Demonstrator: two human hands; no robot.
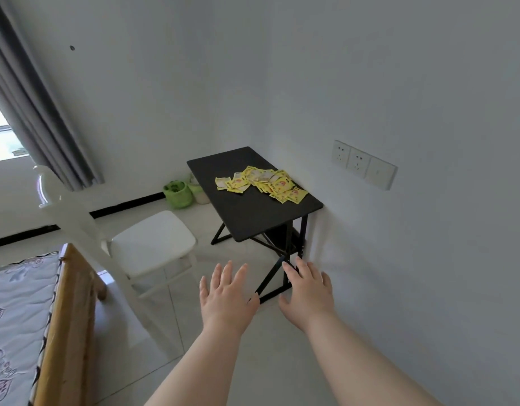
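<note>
Head view, looking down into a room corner. Both arms out ahead of me, palms down. Left hand: fingers straight and spread, holding nothing. Right hand: the same, fingers apart, nothing in it. The two hands are side by side with a gap between them, low in the view over pale floor tiles. Black folding table stands in the corner, beyond the hands, its right edge just beside the wall. A loose heap of yellow sachets lies on the far right half of its top, some overlapping; the print is too small to read. My right fingertips overlap the table's crossed leg frame in the view; I cannot tell whether they touch it. White chair left of the table. Green pot on the floor behind. Wall sockets above right. Wooden bed frame at lower left.
</note>
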